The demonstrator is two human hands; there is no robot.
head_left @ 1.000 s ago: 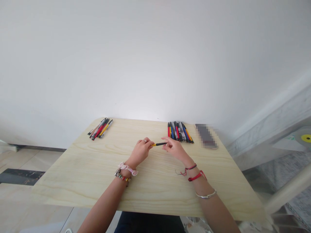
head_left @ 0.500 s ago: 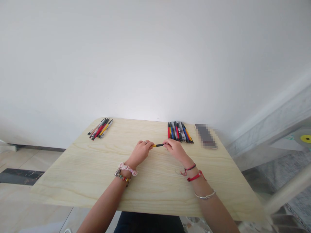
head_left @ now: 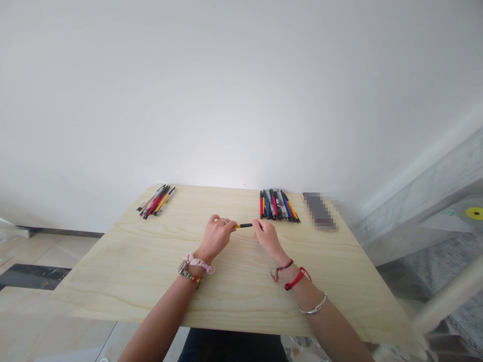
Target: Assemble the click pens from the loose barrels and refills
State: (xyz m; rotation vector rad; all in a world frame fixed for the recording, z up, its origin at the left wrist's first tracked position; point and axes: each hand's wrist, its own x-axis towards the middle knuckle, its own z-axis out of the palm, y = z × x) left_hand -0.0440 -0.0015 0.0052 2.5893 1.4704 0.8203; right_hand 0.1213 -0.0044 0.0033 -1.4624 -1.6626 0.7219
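Note:
A yellow and black pen (head_left: 244, 225) lies level between my two hands, above the middle of the table. My left hand (head_left: 218, 235) is closed on its yellow end. At the black end, my right hand (head_left: 266, 235) has its fingers curled in and closed round the tip, which they hide. Just beyond my right hand is a row of several pens (head_left: 278, 205) in red, yellow, blue, black and clear. Farther off to the left lies a looser bunch of several pens (head_left: 156, 201) in similar colours.
The pale wooden table (head_left: 151, 281) stands against a white wall (head_left: 226, 100). A dark flat object (head_left: 320, 211), blurred by pixels, lies at the back right. Beyond the right edge is a pale ledge with a yellow-centred disc (head_left: 473, 213).
My right hand has turned, its fingers curling in more at the pen's black end, and its wrist has shifted left. My left hand holds the yellow end almost unmoved.

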